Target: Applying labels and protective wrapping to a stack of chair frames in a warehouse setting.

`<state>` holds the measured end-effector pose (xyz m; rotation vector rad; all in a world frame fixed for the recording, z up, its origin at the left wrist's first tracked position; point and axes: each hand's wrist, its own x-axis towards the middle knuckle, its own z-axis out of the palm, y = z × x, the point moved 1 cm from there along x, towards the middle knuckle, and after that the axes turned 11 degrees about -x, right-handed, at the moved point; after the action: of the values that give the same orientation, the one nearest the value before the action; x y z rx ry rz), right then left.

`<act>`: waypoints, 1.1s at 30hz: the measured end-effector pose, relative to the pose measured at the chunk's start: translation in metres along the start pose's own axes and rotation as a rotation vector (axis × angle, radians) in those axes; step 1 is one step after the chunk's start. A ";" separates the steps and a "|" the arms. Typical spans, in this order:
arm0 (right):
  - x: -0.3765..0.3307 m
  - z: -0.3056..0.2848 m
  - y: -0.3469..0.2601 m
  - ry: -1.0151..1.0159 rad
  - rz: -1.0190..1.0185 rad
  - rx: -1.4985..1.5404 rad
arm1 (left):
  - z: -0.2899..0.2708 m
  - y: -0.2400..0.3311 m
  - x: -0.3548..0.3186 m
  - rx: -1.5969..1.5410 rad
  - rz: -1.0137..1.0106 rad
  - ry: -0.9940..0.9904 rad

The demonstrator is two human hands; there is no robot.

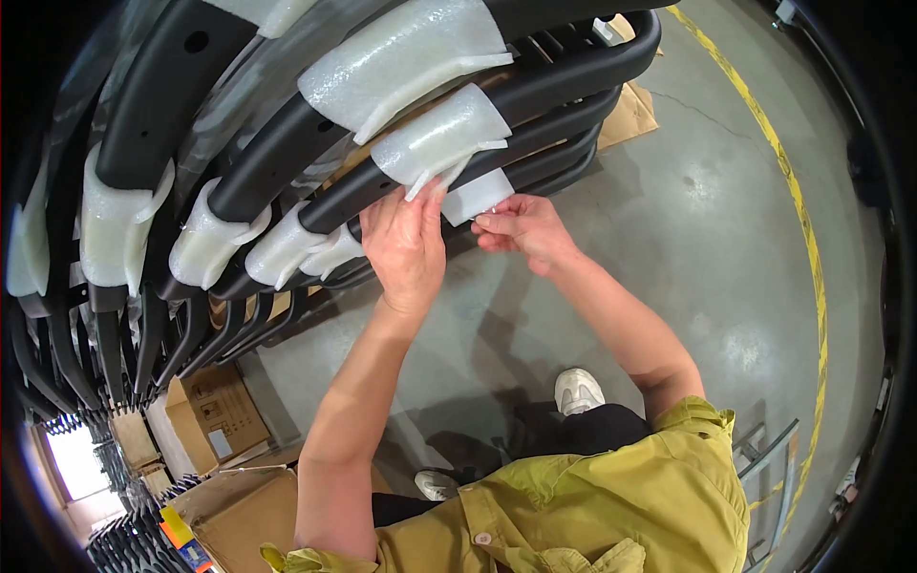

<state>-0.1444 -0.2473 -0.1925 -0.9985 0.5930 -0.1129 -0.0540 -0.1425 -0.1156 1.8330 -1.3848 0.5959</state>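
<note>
A big stack of black tube frames (153, 124) fills the upper left. At lower left stand at least two cardboard boxes (234, 406); their contents I cannot tell. At least seven white foam wraps (401, 67) sit on the tubes. The left hand (403, 250) partly hides the lower tubes; whether its fingers grip, I cannot tell. Beside it, the right hand (523, 231) pinches one white foam sheet (479, 196) at a lower tube.
</note>
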 end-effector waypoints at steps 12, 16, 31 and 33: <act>0.000 -0.015 0.004 0.258 -0.496 -0.854 | -0.013 -0.029 0.005 -0.128 0.369 -0.375; -0.002 -0.009 0.021 0.269 -0.533 -0.750 | -0.008 -0.030 0.002 -0.102 0.374 -0.350; -0.011 0.001 0.023 -0.003 -0.201 -0.184 | 0.007 -0.021 0.008 0.062 -0.080 -0.376; -0.018 0.004 0.015 -0.035 -0.084 -0.216 | 0.009 -0.023 0.008 -0.049 0.024 -0.202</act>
<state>-0.1597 -0.2293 -0.1960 -1.2327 0.5394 -0.1070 -0.0304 -0.1518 -0.1219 1.8809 -1.5415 0.3933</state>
